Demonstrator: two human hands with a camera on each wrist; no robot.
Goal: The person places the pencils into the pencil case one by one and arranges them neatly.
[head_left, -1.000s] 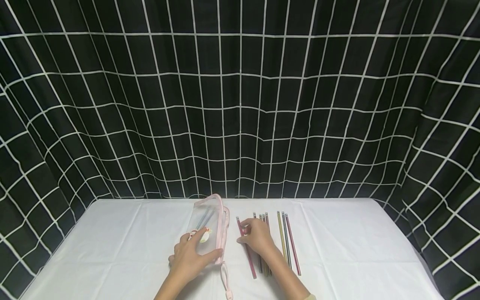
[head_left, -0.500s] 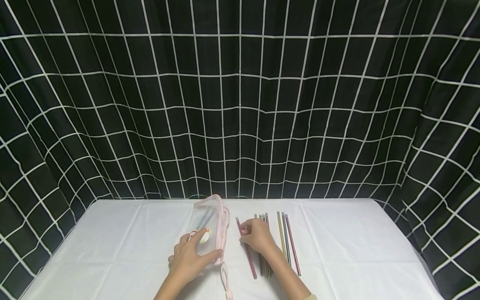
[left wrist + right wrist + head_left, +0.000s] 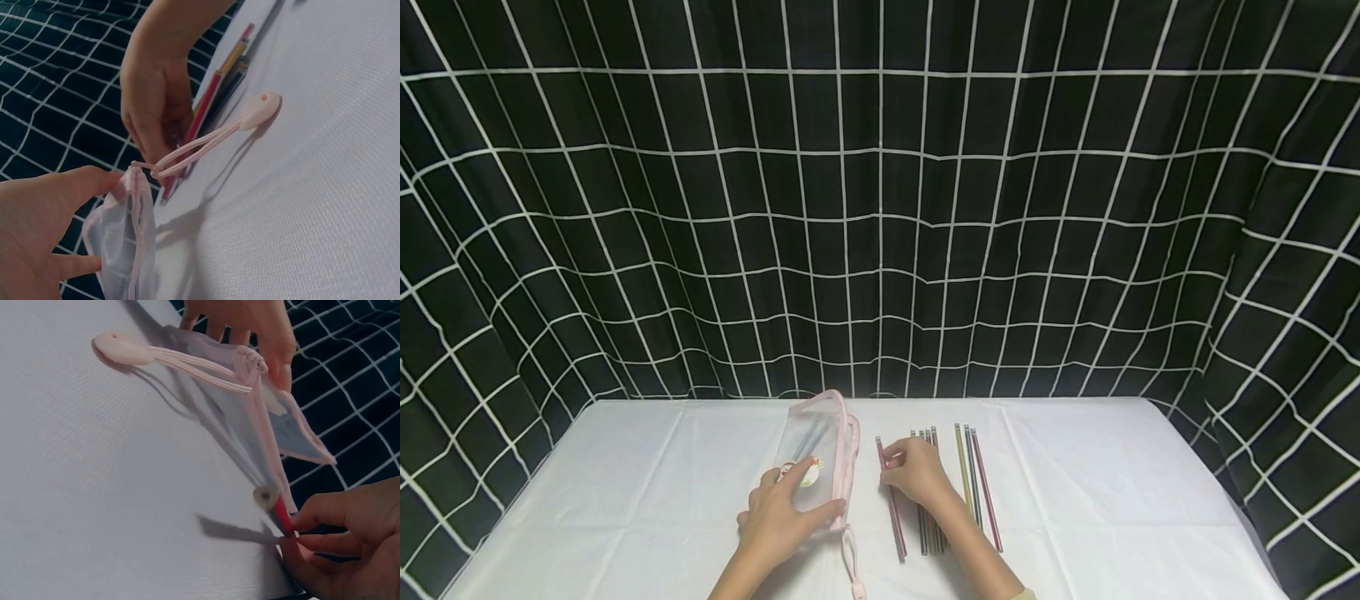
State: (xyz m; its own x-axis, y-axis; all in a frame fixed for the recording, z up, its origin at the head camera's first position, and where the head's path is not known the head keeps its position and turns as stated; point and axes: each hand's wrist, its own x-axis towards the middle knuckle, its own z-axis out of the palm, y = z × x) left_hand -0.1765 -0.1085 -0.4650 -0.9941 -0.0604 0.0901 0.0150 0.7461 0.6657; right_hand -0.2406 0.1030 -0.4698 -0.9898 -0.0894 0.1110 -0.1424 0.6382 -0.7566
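My left hand holds a clear mesh pencil pouch with pink trim, the thumb at its zipped edge and the other fingers spread along its side. Thin sticks show through the mesh. Just right of the pouch, my right hand pinches a red pencil between thumb and fingers. Its near end points at the camera in the right wrist view, beside the pouch's edge. More pencils lie partly hidden under the right hand and forearm.
To the right of the forearm, a yellow pencil, a dark pencil and a red pencil lie side by side on the white cloth. A pink strap hangs from the pouch's near corner. A black checked curtain stands behind.
The right thumb has closed in on the red pencil. That pencil's near end has swung slightly left and its far end slightly right. My left hand and the pouch stay put.
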